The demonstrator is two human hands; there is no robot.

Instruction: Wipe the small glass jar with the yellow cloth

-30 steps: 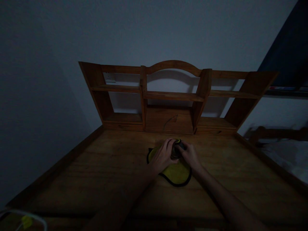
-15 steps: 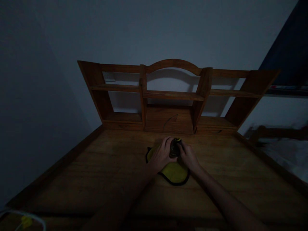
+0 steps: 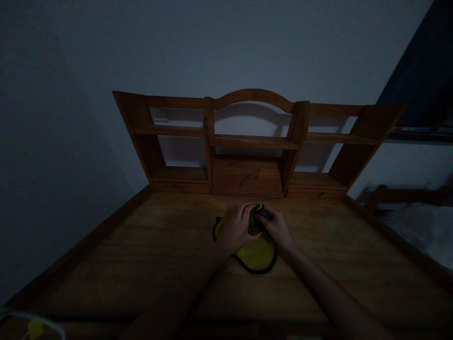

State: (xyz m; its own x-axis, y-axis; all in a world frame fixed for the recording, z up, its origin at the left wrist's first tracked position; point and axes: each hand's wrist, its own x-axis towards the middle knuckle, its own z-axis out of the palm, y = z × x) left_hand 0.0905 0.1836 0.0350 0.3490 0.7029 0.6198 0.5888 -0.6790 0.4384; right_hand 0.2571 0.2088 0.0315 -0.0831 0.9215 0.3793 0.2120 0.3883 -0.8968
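My left hand [image 3: 240, 227] is curled around a small dark glass jar [image 3: 253, 224] near the middle of the desk. The fingers of my right hand [image 3: 279, 230] are closed on a dark, cloth-like piece with a yellow edge [image 3: 261, 210], pressed against the jar's upper right side. In this dim light its exact kind is hard to make out. Under both hands lies a yellow cloth [image 3: 256, 257] with a black border, flat on the wood. My left hand and forearm cover part of it.
A wooden desk [image 3: 159, 241] with raised side edges carries a shelf unit [image 3: 253, 141] along its back, against the wall. White cord [image 3: 46, 320] with a yellow tag [image 3: 35, 329] shows at the lower left. Whitish fabric [image 3: 421, 226] lies beyond the right edge.
My right fingers have shifted slightly over the jar's top, and more of the dark piece shows there. My left hand keeps its hold. The whole view has moved slightly.
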